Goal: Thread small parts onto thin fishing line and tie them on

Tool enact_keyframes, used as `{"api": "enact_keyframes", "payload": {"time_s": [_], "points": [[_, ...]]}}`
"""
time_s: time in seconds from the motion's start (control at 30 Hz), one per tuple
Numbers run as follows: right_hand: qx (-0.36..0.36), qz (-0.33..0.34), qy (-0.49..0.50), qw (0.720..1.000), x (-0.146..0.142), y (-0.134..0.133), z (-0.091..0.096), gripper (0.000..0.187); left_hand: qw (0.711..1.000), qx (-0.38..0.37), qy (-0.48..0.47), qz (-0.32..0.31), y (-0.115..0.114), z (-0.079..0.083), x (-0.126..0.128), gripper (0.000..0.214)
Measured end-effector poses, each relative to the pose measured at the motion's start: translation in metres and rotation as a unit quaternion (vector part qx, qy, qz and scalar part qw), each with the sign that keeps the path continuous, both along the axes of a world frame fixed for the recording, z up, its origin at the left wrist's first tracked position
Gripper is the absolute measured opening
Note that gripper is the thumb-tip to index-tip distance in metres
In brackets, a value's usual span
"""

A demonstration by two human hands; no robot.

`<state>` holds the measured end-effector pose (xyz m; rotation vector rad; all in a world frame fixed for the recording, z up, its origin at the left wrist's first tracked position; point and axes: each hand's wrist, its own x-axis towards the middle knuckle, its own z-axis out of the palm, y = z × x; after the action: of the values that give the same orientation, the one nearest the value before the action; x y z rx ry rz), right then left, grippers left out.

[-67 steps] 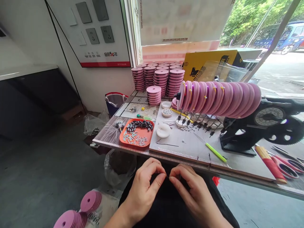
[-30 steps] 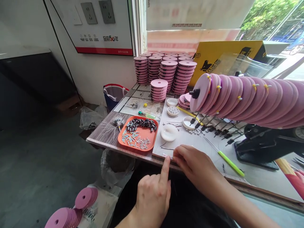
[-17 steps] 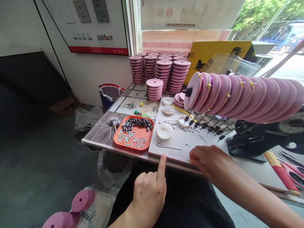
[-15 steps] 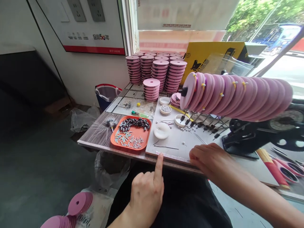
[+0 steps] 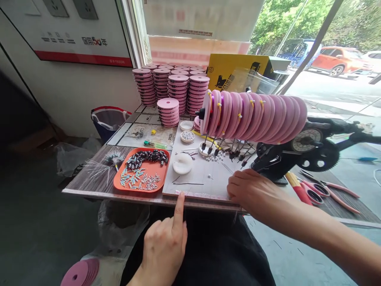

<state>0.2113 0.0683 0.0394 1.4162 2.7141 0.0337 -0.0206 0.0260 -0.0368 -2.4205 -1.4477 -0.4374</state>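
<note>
My left hand (image 5: 165,246) points with its index finger stretched out, the tip pressing on the front edge of a grey board (image 5: 199,176) at its left corner; the other fingers are curled in. My right hand (image 5: 253,192) rests with fingers bent down on the board's front edge further right, holding something too thin to make out. A thin needle (image 5: 187,183) lies on the board between them. Behind stands a row of pink discs (image 5: 253,117) on a black winding machine (image 5: 297,153).
An orange tray (image 5: 143,174) of small parts sits left of the board. Stacks of pink discs (image 5: 172,89) stand at the back by a yellow box (image 5: 238,73). Red scissors (image 5: 315,194) lie at right. A white dish (image 5: 182,163), a bag (image 5: 108,121) and loose discs (image 5: 80,274) are around.
Both hands rose from my lap to the board's front edge. The left index finger stayed pressed at the corner while the right hand slid to the right along the edge. The view swung right.
</note>
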Motion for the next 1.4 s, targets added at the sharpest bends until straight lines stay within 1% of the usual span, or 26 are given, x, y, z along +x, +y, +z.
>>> {"api": "enact_keyframes", "payload": {"time_s": [0.17, 0.47, 0.7, 0.77, 0.8, 0.83, 0.87, 0.9, 0.93, 0.97, 1.0, 1.03, 1.07, 1.1, 1.13, 1.17, 1.2, 1.23, 1.27, 1.3, 1.4], "points": [[0.007, 0.040, 0.020, 0.999, 0.004, 0.002, -0.002, 0.018, 1.000, 0.003, -0.003, 0.001, 0.000, 0.000, 0.000, 0.052], [-0.030, 0.037, 0.015, 0.999, 0.002, 0.002, 0.009, 0.021, 1.000, 0.006, -0.010, 0.002, 0.002, -0.001, 0.000, 0.052], [-0.040, 0.030, 0.005, 0.999, 0.000, 0.003, 0.012, 0.020, 1.000, 0.004, -0.027, 0.003, 0.002, -0.003, 0.000, 0.049], [-0.042, 0.021, 0.018, 0.999, 0.001, 0.002, 0.015, 0.019, 0.998, -0.021, -0.061, -0.008, 0.004, 0.000, -0.004, 0.051], [-0.044, 0.015, 0.038, 0.998, 0.001, 0.001, 0.017, 0.020, 0.993, -0.050, -0.101, -0.027, 0.004, 0.005, -0.006, 0.053], [-0.047, 0.009, 0.072, 0.996, 0.001, -0.001, 0.019, 0.020, 0.982, -0.083, -0.161, -0.049, 0.003, 0.011, -0.009, 0.056], [-0.052, 0.002, 0.122, 0.991, -0.001, -0.005, 0.022, 0.020, 0.963, -0.112, -0.233, -0.075, 0.002, 0.019, -0.010, 0.059], [-0.056, -0.005, 0.187, 0.981, -0.004, -0.010, 0.024, 0.020, 0.936, -0.130, -0.313, -0.096, 0.000, 0.028, -0.011, 0.060], [-0.057, -0.011, 0.261, 0.964, -0.007, -0.015, 0.024, 0.019, 0.907, -0.122, -0.388, -0.109, -0.003, 0.038, -0.009, 0.060], [-0.051, -0.016, 0.337, 0.940, -0.012, -0.020, 0.024, 0.017, 0.879, -0.103, -0.449, -0.122, -0.005, 0.046, -0.006, 0.056], [-0.044, -0.020, 0.403, 0.914, -0.018, -0.026, 0.021, 0.015, 0.855, -0.096, -0.491, -0.135, -0.007, 0.053, -0.001, 0.048], [-0.036, -0.022, 0.455, 0.890, -0.025, -0.031, 0.018, 0.013, 0.832, -0.117, -0.522, -0.146, -0.008, 0.057, 0.005, 0.036], [-0.028, -0.023, 0.492, 0.870, -0.031, -0.035, 0.014, 0.012, 0.807, -0.163, -0.548, -0.150, -0.008, 0.059, 0.012, 0.024], [-0.022, -0.022, 0.517, 0.855, -0.038, -0.039, 0.009, 0.012, 0.768, -0.227, -0.581, -0.146, -0.006, 0.059, 0.019, 0.014], [-0.016, -0.020, 0.533, 0.846, -0.044, -0.041, 0.005, 0.012, 0.709, -0.272, -0.639, -0.124, -0.004, 0.057, 0.026, 0.007], [-0.010, -0.019, 0.542, 0.840, -0.049, -0.042, 0.000, 0.013, 0.642, -0.305, -0.694, -0.114, -0.002, 0.054, 0.032, 0.007], [-0.002, -0.019, 0.547, 0.837, -0.053, -0.043, -0.003, 0.013, 0.584, -0.324, -0.735, -0.117, 0.001, 0.051, 0.036, 0.010], [0.006, -0.020, 0.549, 0.836, -0.057, -0.043, -0.006, 0.014, 0.537, -0.333, -0.765, -0.121, 0.002, 0.047, 0.040, 0.012], [0.012, -0.021, 0.547, 0.837, -0.059, -0.044, -0.008, 0.015, 0.502, -0.339, -0.786, -0.125, 0.003, 0.044, 0.042, 0.012], [0.017, -0.022, 0.543, 0.839, -0.060, -0.044, -0.009, 0.015, 0.478, -0.344, -0.798, -0.126, 0.003, 0.042, 0.044, 0.012], [0.029, -0.027, 0.522, 0.852, -0.059, -0.044, -0.011, 0.016, 0.431, -0.368, -0.816, -0.116, 0.003, 0.041, 0.045, 0.012]]}}
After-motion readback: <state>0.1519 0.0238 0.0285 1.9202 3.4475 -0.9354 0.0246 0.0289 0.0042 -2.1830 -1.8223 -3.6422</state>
